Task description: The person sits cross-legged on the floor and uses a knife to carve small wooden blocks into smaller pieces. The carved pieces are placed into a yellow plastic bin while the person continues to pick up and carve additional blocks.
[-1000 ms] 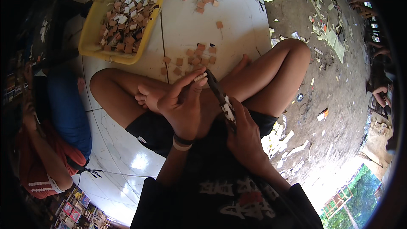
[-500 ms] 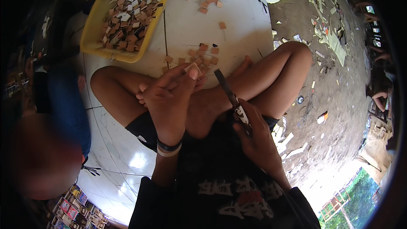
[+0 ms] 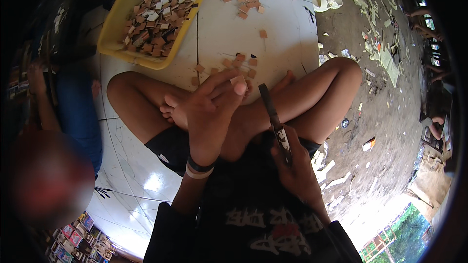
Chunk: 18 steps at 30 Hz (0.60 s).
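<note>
Small wooden tile in one hand, knife in the other

Left hand (image 3: 207, 117) fingers pinch a wooden tile (image 3: 238, 80); right hand (image 3: 292, 168) wraps tight round a knife (image 3: 274, 119).

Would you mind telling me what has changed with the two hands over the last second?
The left hand has lifted off the lap and reached forward, a small pale piece pinched at its fingertips. The right hand has drawn the knife back to the right, apart from the left hand. The yellow tray and the loose pieces on the floor stayed put.
</note>
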Each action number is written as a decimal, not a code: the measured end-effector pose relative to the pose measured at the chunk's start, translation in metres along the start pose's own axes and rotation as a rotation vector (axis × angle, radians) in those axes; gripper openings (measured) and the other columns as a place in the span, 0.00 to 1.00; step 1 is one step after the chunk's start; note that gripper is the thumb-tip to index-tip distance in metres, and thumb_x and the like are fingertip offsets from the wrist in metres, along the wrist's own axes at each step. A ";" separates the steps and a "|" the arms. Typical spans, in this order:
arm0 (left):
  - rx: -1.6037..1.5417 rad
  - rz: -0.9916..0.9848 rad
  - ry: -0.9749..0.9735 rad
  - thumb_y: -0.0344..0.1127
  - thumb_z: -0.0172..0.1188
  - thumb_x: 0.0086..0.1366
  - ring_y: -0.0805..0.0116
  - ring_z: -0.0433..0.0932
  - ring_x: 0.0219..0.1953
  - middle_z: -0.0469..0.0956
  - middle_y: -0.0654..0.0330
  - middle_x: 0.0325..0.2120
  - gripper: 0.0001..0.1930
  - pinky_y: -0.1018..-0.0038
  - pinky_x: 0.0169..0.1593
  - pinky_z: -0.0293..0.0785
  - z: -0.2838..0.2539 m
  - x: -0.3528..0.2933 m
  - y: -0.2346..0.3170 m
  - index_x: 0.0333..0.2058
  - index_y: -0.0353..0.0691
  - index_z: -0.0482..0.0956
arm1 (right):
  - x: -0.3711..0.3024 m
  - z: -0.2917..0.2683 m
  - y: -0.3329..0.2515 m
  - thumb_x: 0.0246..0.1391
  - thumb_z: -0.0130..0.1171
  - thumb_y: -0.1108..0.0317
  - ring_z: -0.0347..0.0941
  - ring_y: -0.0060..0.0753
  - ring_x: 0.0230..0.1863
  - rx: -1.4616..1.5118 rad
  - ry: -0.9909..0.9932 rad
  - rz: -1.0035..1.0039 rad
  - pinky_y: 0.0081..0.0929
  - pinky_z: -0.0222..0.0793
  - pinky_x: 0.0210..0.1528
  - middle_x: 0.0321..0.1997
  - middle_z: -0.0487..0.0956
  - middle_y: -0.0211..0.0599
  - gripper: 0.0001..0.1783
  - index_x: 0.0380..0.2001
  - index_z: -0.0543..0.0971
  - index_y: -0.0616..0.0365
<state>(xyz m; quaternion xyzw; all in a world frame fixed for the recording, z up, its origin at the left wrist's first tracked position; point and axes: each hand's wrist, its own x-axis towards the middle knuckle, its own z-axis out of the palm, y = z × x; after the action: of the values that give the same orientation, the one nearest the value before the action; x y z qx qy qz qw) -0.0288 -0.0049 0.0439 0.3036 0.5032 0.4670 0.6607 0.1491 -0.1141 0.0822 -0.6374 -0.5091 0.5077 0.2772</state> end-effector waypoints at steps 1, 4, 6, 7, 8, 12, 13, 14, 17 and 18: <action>-0.052 -0.023 -0.049 0.27 0.68 0.70 0.66 0.87 0.46 0.87 0.50 0.42 0.23 0.74 0.54 0.83 0.002 0.001 -0.002 0.60 0.27 0.75 | 0.000 0.001 0.000 0.64 0.57 0.82 0.77 0.71 0.54 -0.003 -0.005 0.007 0.46 0.74 0.53 0.50 0.80 0.63 0.27 0.65 0.66 0.66; -0.192 -0.093 -0.178 0.27 0.67 0.71 0.67 0.87 0.46 0.87 0.51 0.43 0.24 0.74 0.55 0.82 0.004 0.003 -0.008 0.62 0.29 0.74 | -0.001 0.003 -0.001 0.65 0.56 0.82 0.80 0.62 0.48 -0.006 -0.018 0.013 0.43 0.74 0.51 0.46 0.80 0.59 0.26 0.65 0.66 0.66; -0.269 -0.162 -0.231 0.27 0.67 0.71 0.68 0.86 0.45 0.87 0.51 0.43 0.24 0.74 0.53 0.83 0.005 0.004 -0.010 0.63 0.29 0.73 | -0.004 0.001 -0.001 0.66 0.57 0.80 0.79 0.49 0.43 0.065 -0.083 0.068 0.39 0.74 0.48 0.43 0.79 0.51 0.26 0.65 0.66 0.64; -0.311 -0.170 -0.248 0.27 0.67 0.71 0.69 0.86 0.45 0.87 0.52 0.42 0.24 0.74 0.52 0.83 0.005 0.003 -0.010 0.63 0.29 0.73 | -0.007 -0.001 -0.001 0.67 0.58 0.79 0.79 0.43 0.40 0.100 -0.122 0.094 0.38 0.74 0.46 0.41 0.79 0.47 0.25 0.65 0.66 0.64; -0.356 -0.185 -0.263 0.27 0.67 0.71 0.70 0.86 0.44 0.87 0.53 0.42 0.23 0.74 0.52 0.83 0.004 0.003 -0.010 0.63 0.29 0.73 | -0.008 -0.004 -0.001 0.68 0.58 0.77 0.77 0.37 0.39 0.422 -0.253 0.201 0.35 0.73 0.44 0.41 0.78 0.42 0.26 0.66 0.66 0.63; -0.352 -0.193 -0.254 0.25 0.65 0.71 0.72 0.86 0.40 0.86 0.56 0.38 0.22 0.74 0.48 0.84 0.001 -0.006 -0.006 0.62 0.30 0.74 | -0.013 -0.008 0.001 0.67 0.60 0.70 0.73 0.30 0.37 1.044 -0.535 0.404 0.32 0.72 0.42 0.38 0.72 0.34 0.30 0.68 0.61 0.61; -0.328 -0.209 -0.237 0.26 0.65 0.72 0.72 0.85 0.41 0.86 0.57 0.39 0.21 0.74 0.49 0.84 0.000 -0.007 -0.005 0.62 0.30 0.74 | -0.014 -0.007 0.001 0.66 0.60 0.69 0.72 0.32 0.37 1.029 -0.548 0.404 0.33 0.72 0.42 0.37 0.70 0.34 0.32 0.68 0.60 0.61; -0.327 -0.209 -0.242 0.27 0.65 0.73 0.72 0.85 0.41 0.85 0.57 0.39 0.20 0.73 0.50 0.83 -0.002 -0.008 -0.004 0.61 0.31 0.75 | -0.013 -0.007 0.002 0.66 0.60 0.69 0.73 0.32 0.38 1.020 -0.551 0.400 0.33 0.72 0.43 0.38 0.71 0.35 0.33 0.69 0.60 0.62; -0.340 -0.178 -0.168 0.32 0.65 0.74 0.71 0.83 0.45 0.85 0.57 0.41 0.18 0.72 0.53 0.81 -0.005 -0.011 -0.004 0.58 0.31 0.77 | -0.012 -0.007 0.003 0.69 0.59 0.68 0.76 0.32 0.42 0.974 -0.561 0.383 0.33 0.74 0.47 0.42 0.75 0.36 0.30 0.69 0.62 0.63; -0.347 -0.162 -0.129 0.34 0.65 0.75 0.71 0.83 0.46 0.84 0.57 0.42 0.17 0.71 0.54 0.81 -0.006 -0.012 -0.005 0.57 0.32 0.78 | -0.012 -0.010 0.003 0.70 0.59 0.68 0.77 0.31 0.45 0.941 -0.568 0.374 0.32 0.75 0.49 0.45 0.77 0.37 0.28 0.68 0.64 0.63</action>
<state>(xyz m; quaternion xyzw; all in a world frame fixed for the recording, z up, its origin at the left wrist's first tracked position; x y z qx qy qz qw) -0.0334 -0.0181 0.0422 0.1729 0.3944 0.4717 0.7694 0.1596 -0.1247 0.0873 -0.3635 -0.1619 0.8708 0.2888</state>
